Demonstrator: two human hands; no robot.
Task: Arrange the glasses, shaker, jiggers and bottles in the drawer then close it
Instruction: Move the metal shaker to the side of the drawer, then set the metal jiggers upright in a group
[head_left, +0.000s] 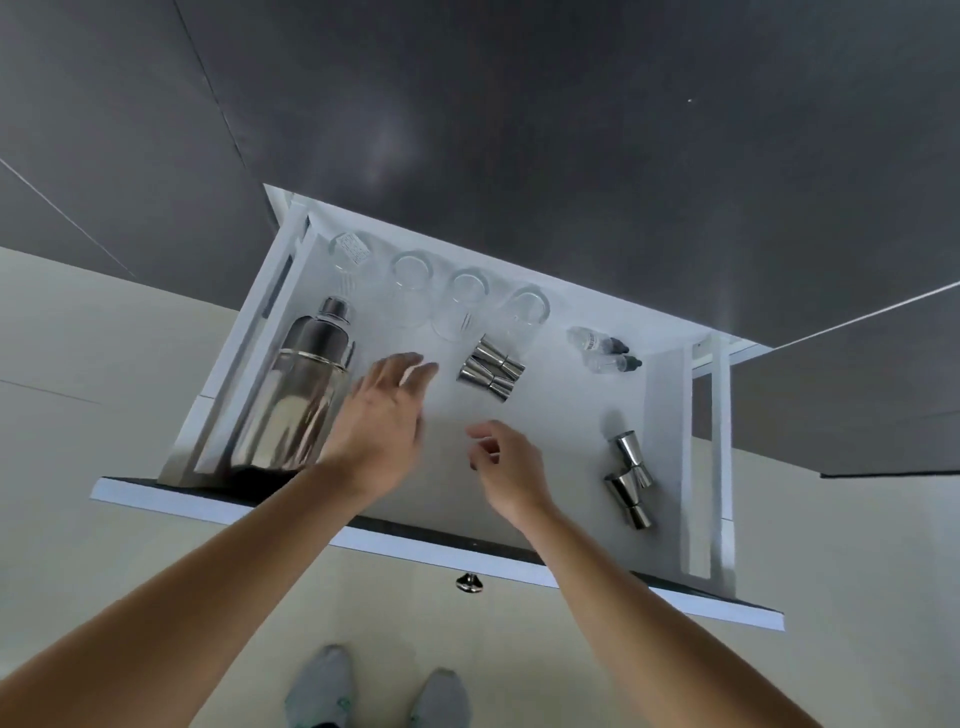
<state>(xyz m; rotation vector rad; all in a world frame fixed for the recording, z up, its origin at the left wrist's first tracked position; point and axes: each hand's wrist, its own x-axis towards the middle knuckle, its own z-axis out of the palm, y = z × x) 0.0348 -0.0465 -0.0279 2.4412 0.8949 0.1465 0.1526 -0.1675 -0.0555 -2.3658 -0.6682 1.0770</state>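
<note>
From the head camera, the white drawer (665, 395) stands pulled out in the middle of the frame, below a dark grey table (519, 130). Along its far edge, four clear glasses (413, 273) sit in a row. At the left, the steel shaker (296, 395) lies on its side, its cap toward the glasses. Two jiggers (491, 369) lie side by side at centre, touching each other, and two more jiggers (631, 478) lie at the lower right. Two small dropper bottles (605, 351) lie together at the upper right.

The left hand (382, 410) hovers just right of the shaker, fingers spread and holding nothing. The right hand (506, 467) hangs over the bare drawer floor, fingers loosely curled and empty.

The shaker is likely the heaviest piece, polished and slick, and prone to roll; a full wrap around its body would serve best. The glasses look fragile and call for a grip around the walls. The jiggers pinch easily at the narrow waist. The bottles seem light.
</note>
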